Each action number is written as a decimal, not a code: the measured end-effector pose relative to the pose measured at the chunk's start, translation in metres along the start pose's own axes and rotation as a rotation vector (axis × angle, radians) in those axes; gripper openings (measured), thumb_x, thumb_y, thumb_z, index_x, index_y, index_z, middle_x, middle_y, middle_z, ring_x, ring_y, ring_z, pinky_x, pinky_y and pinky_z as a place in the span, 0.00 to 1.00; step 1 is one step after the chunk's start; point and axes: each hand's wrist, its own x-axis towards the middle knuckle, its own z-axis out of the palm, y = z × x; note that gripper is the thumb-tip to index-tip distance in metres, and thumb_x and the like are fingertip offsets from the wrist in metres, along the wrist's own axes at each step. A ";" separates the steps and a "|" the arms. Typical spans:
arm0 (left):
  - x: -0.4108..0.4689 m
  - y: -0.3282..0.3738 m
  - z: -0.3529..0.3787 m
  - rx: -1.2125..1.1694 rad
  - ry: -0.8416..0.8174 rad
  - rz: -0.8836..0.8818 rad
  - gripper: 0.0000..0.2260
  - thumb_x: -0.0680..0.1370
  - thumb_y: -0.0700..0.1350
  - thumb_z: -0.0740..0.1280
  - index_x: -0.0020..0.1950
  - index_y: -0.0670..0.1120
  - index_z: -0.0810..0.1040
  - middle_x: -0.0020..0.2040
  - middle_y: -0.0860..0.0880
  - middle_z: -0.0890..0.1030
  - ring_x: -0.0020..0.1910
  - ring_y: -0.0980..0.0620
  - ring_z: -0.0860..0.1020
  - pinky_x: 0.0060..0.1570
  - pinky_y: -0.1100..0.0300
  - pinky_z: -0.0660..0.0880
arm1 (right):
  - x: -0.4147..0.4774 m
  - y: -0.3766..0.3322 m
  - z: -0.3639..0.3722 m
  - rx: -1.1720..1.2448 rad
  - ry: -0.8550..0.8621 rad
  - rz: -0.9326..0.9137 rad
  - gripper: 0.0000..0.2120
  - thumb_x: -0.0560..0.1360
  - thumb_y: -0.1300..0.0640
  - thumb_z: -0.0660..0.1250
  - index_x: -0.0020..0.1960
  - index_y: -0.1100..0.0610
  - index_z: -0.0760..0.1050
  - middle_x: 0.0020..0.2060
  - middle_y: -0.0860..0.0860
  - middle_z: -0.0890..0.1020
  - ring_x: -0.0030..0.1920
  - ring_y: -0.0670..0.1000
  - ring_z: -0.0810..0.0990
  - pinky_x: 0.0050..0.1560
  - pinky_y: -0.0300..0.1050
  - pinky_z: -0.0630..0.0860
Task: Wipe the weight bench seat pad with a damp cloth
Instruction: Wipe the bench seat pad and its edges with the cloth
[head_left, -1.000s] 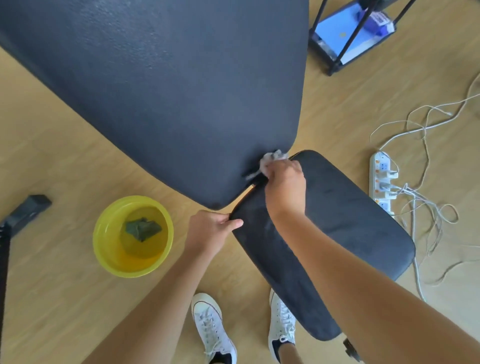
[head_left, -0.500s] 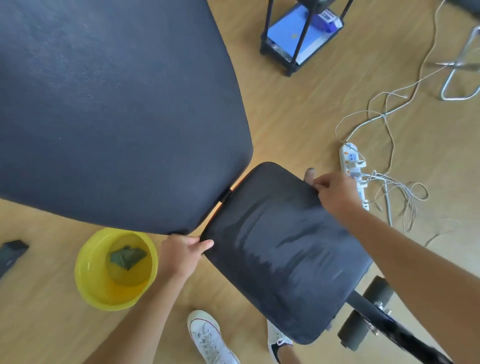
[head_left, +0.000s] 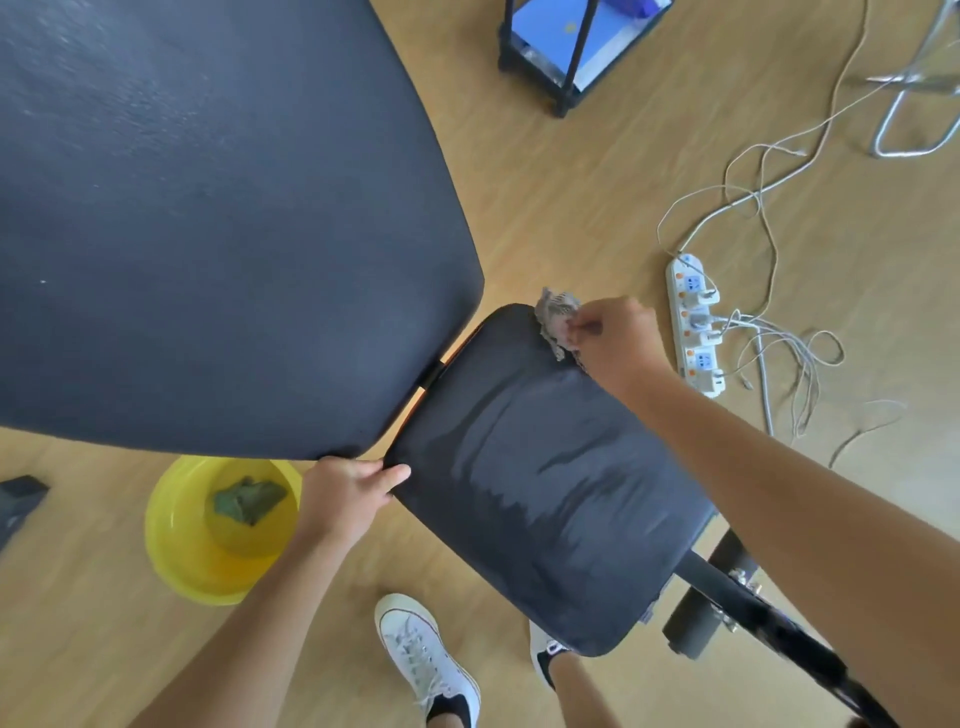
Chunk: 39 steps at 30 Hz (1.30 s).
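Observation:
The black seat pad (head_left: 540, 478) of the weight bench lies in the middle of the view, streaked with damp marks. My right hand (head_left: 615, 340) is closed on a crumpled pale cloth (head_left: 556, 317) and presses it on the pad's far right corner. My left hand (head_left: 345, 496) grips the pad's near left corner, thumb on top. The large black back pad (head_left: 208, 234) fills the upper left and almost meets the seat pad.
A yellow basin (head_left: 176, 545) with water and a green cloth (head_left: 249, 501) stands on the wooden floor at the left. A white power strip (head_left: 696, 322) with tangled cables lies to the right. A black-framed stand (head_left: 566, 47) is at the top. My white shoes (head_left: 421, 660) are below.
My right hand moved with the cloth from the gap between the pads, along the seat pad's far edge, to its far right corner. The left hand kept its grip. Damp streaks appeared.

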 end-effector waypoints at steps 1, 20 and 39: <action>-0.002 0.001 0.001 0.009 0.005 0.012 0.16 0.75 0.48 0.76 0.47 0.33 0.86 0.41 0.40 0.89 0.39 0.46 0.88 0.49 0.52 0.80 | -0.007 0.015 -0.009 0.008 0.024 0.050 0.10 0.76 0.66 0.65 0.47 0.61 0.85 0.36 0.55 0.81 0.42 0.57 0.79 0.30 0.22 0.67; 0.000 -0.019 0.006 -0.003 -0.004 0.070 0.16 0.74 0.54 0.76 0.32 0.44 0.84 0.25 0.53 0.82 0.33 0.55 0.86 0.35 0.52 0.83 | -0.008 0.050 -0.042 -0.262 -0.135 0.157 0.12 0.77 0.55 0.66 0.45 0.60 0.85 0.40 0.60 0.83 0.40 0.61 0.79 0.33 0.35 0.70; 0.008 -0.021 0.011 -0.296 0.004 -0.078 0.21 0.74 0.45 0.78 0.61 0.33 0.83 0.43 0.43 0.86 0.46 0.40 0.87 0.35 0.71 0.81 | -0.192 0.155 0.041 0.427 0.405 0.836 0.08 0.77 0.58 0.66 0.45 0.55 0.84 0.35 0.54 0.84 0.36 0.57 0.80 0.44 0.48 0.78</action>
